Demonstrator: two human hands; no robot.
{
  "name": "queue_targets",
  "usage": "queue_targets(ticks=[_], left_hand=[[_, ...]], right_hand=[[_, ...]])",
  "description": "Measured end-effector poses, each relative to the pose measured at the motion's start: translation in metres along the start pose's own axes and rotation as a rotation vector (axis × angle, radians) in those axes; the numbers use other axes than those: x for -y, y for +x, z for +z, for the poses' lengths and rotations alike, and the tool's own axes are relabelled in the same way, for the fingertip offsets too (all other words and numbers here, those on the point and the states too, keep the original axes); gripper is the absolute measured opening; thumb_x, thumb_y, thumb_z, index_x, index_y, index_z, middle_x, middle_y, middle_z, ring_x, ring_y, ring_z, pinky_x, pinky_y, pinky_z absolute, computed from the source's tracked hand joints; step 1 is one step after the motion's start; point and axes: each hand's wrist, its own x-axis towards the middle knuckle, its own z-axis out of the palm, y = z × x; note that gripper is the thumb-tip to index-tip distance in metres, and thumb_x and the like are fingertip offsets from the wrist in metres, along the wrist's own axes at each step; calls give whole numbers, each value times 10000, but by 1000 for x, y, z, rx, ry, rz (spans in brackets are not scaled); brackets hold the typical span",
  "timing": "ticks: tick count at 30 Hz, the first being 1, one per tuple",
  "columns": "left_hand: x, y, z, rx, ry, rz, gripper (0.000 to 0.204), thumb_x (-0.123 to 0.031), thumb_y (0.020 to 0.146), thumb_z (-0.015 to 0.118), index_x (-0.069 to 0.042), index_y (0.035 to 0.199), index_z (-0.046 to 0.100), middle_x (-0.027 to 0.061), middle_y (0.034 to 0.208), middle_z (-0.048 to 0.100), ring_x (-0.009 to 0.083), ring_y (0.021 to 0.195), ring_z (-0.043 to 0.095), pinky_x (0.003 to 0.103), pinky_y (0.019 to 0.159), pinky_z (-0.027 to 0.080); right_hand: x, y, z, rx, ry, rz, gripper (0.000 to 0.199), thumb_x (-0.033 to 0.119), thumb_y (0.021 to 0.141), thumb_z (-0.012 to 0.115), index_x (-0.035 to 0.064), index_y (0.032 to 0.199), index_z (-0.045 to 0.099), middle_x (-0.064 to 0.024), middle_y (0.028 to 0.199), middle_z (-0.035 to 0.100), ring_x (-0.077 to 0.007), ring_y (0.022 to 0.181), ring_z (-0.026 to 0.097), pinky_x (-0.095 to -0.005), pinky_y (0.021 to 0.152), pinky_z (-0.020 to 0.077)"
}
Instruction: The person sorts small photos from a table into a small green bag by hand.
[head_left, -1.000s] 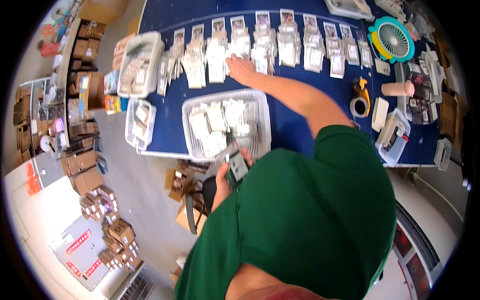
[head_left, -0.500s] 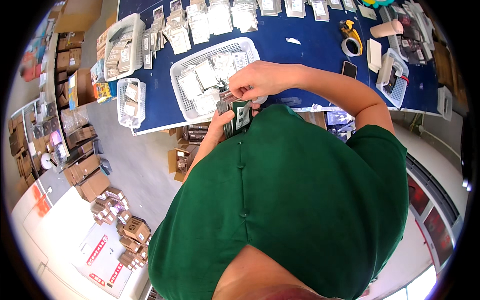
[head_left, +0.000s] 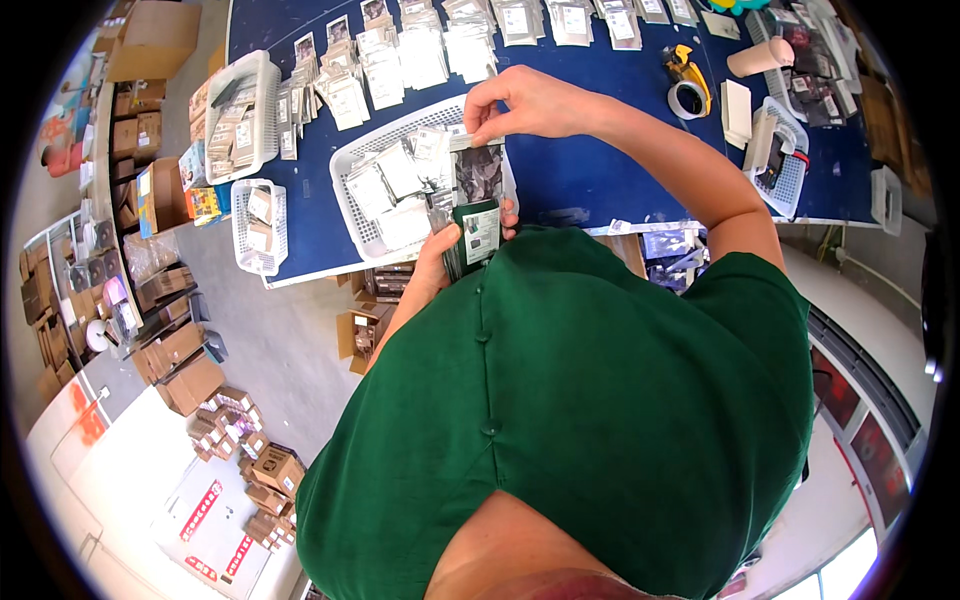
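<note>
My left hand point(head_left: 436, 256) is wrapped round a stack of flat packets point(head_left: 481, 236) held close to my front. The top one is dark green with a white label, and fingertips show at its right edge. Between thumb and fingers, my right hand point(head_left: 522, 102) pinches the upper edge of a clear-sleeved packet point(head_left: 478, 172) with a dark grey picture. This packet stands up from the stack, its lower end at the green one. Behind it, a white plastic basket point(head_left: 346, 192) on the blue table holds many loose white-labelled packets point(head_left: 398, 172).
Rows of sorted packet piles point(head_left: 420, 55) line the table's far side. Two more white baskets, one large point(head_left: 268, 100) and one small point(head_left: 282, 215), sit at the left. A tape dispenser point(head_left: 688, 88), a beige cylinder point(head_left: 760, 58) and a blue-white basket point(head_left: 796, 180) lie right.
My right hand has moved up and away from the stack, drawing the clear-sleeved packet upward into view. My left hand still grips the stack.
</note>
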Motion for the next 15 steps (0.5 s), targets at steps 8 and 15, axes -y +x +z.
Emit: queue_targets(ticks=[8,15], left_hand=[[9,40,9,-10,-53,-5,876,-456,763,725,89,1390,449,198,1296,590,265,1138,616,387,1009,498],[14,60,1,-161,-3,27,711,-453,864,631,59,1334,478,223,1216,629,310,1102,641,394,988,504]], right_hand=[[-35,-10,-29,-29,90,18,164,212,874,703,50,900,717,-49,834,711,-141,793,652,-314,755,503],[-44,-46,8,16,18,-81,191,265,858,686,87,920,653,-75,935,639,-286,828,675,-392,706,523]])
